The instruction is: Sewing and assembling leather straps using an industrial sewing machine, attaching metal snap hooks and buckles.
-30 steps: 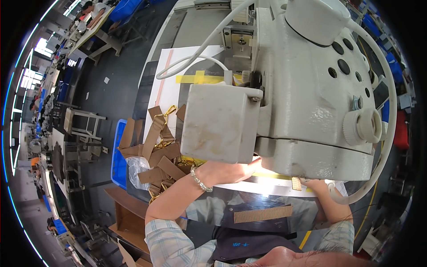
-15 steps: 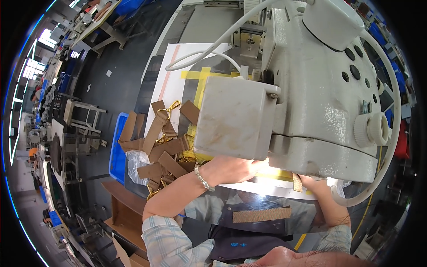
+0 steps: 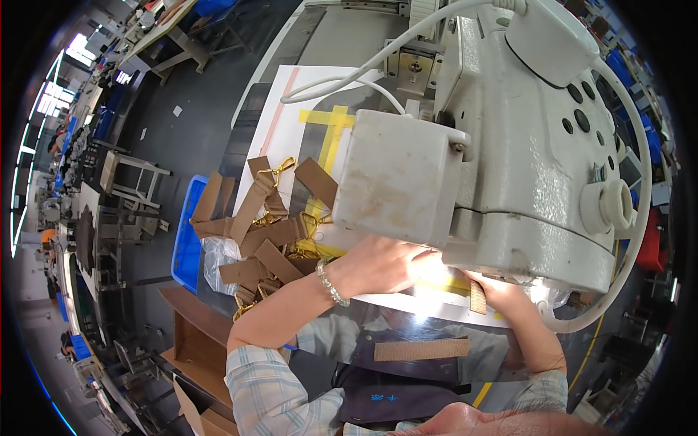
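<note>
Under the head of a large cream sewing machine (image 3: 531, 160), my left hand (image 3: 385, 265) lies with bent fingers, their tips lost in the bright lamp light and behind the machine. Whatever they grip is hidden. A bead bracelet circles that wrist. My right hand (image 3: 502, 292) comes in from the other side, its fingers closed on a short tan woven strap (image 3: 478, 298) whose end hangs down toward me. Another tan woven strip (image 3: 422, 349) lies flat at the near edge of the work surface. Left of my left hand is a pile of brown straps (image 3: 273, 236) with gold-coloured clasps (image 3: 286, 166).
White sheet (image 3: 273, 149) and yellow tape (image 3: 331, 145) cover part of the machine bed. A square cream cover (image 3: 400, 178) and a looping cable (image 3: 349, 78) stand above it. At the left are a blue bin (image 3: 185, 247), clear plastic (image 3: 218, 263) and an open cardboard box (image 3: 190, 341).
The whole view has shifted slightly. More of my right hand's fingers shows beside the strap end, which sits a little further left. My left hand stays under the machine head.
</note>
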A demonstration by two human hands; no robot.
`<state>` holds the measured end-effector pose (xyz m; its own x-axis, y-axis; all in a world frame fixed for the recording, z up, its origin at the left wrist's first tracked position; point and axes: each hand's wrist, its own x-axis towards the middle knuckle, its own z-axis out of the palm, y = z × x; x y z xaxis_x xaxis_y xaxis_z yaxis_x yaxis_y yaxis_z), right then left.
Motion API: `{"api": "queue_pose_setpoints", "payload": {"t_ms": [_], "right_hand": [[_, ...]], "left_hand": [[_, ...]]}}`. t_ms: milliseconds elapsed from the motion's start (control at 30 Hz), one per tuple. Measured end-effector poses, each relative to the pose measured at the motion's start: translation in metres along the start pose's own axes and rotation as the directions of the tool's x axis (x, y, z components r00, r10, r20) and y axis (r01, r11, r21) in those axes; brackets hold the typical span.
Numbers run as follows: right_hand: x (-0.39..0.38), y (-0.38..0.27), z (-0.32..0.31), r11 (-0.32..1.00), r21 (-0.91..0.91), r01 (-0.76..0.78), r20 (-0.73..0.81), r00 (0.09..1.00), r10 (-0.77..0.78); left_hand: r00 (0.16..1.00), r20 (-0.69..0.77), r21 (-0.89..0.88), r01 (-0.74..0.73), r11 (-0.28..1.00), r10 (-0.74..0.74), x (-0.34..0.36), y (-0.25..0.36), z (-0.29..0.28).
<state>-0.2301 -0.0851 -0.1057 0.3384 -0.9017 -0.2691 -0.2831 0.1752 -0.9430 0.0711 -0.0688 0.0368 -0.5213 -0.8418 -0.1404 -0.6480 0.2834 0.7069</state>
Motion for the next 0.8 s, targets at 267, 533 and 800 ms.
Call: {"api": "queue_pose_setpoints", "payload": {"t_ms": [267, 533, 800], "right_hand": [[0.0, -0.033, 0.001, 0.953, -0.279, 0.118, 0.241, 0.969, -0.05], [0.0, -0.038, 0.001, 0.64, -0.675, 0.368, 0.337, 0.925, -0.176], [-0.002, -0.031, -0.003, 0.615, -0.728, 0.304, 0.314, 0.945, -0.095]], "left_hand": [[0.967, -0.11, 0.077, -0.221, 0.972, 0.229, 0.003, -0.03, 0.022], [0.945, -0.088, 0.149, -0.301, 0.942, 0.316, 0.01, -0.036, 0.026], [0.946, -0.094, 0.279, -0.275, 0.92, 0.311, 0.007, -0.042, 0.037]]}}
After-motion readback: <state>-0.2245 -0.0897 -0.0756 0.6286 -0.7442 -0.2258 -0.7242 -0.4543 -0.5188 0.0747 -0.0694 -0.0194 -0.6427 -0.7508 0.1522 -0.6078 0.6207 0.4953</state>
